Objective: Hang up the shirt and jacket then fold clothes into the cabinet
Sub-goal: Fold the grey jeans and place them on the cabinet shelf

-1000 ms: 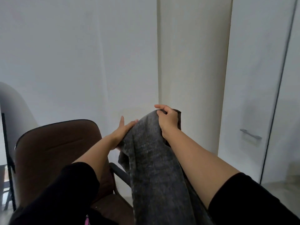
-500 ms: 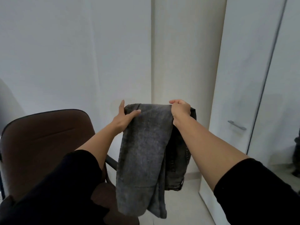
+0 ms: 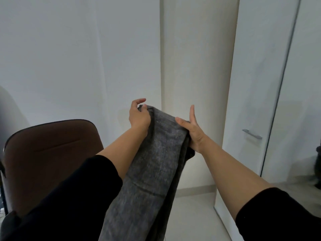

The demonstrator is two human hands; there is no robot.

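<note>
Both hands raised in front of the chest, one at each side of the top fold of a pair of dark grey jeans (image 3: 156, 153). Left hand (image 3: 139, 117) curled round the left end of the fold, thumb and fingers pinching the cloth, index finger arched free above it. Right hand (image 3: 194, 131) with thumb laid across the near face of the fabric and fingers running behind it, one finger standing straight up clear of the cloth; held between thumb and fingers rather than in a fist. Jeans doubled over at the top between the two hands, hanging in the air, touching nothing but the hands and brushing the left forearm. Long axis running from the fold, up and away from the body, down and toward the lower left of the view, past the bottom edge; a cross seam visible partway down, a darker layer showing along the right side behind the front layer. Black sleeves (image 3: 73, 197) pushed up on both forearms. Left of the jeans and lower, a brown chair (image 3: 52, 150) with its backrest upright. Behind, a pale wall (image 3: 78, 58) and a cream column (image 3: 196, 66). Further right, a white cabinet door (image 3: 257, 84) with a grey bar handle (image 3: 252, 134), closed. Light floor (image 3: 192, 214) below.
</note>
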